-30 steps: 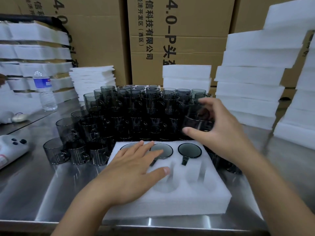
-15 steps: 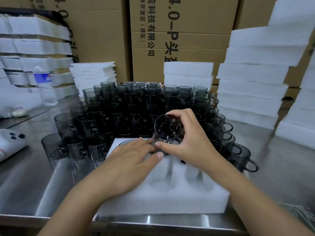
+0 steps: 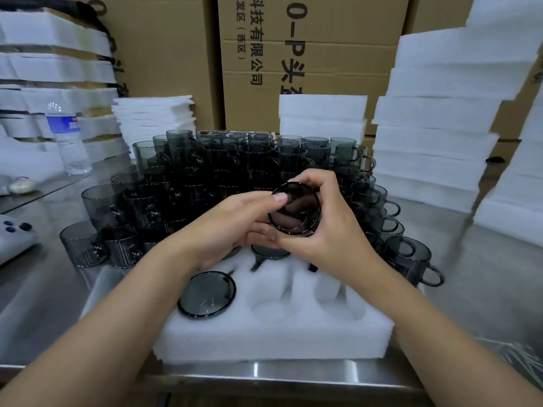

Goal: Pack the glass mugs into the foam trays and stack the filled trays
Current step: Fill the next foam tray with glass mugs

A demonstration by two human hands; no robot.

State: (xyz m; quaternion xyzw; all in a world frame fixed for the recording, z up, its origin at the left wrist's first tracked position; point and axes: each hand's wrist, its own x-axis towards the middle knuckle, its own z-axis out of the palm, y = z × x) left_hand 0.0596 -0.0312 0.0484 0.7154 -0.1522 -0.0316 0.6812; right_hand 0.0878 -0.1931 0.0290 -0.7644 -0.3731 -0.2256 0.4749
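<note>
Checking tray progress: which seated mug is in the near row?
The near-left mug in the tray; the other visible seated mug is in the far row.

Left hand (image 3: 229, 227) and right hand (image 3: 329, 230) now both hold 1 dark grey see-through glass mug (image 3: 295, 212).

1 second ago the right hand was reaching into the pile of mugs, and the left hand lay flat on the white foam tray with round holes (image 3: 279, 339). Since then the right hand has brought the mug over the tray. The left hand has come up to pinch its rim, so another dark glass mug (image 3: 206, 295) now shows in the near left hole.
</note>
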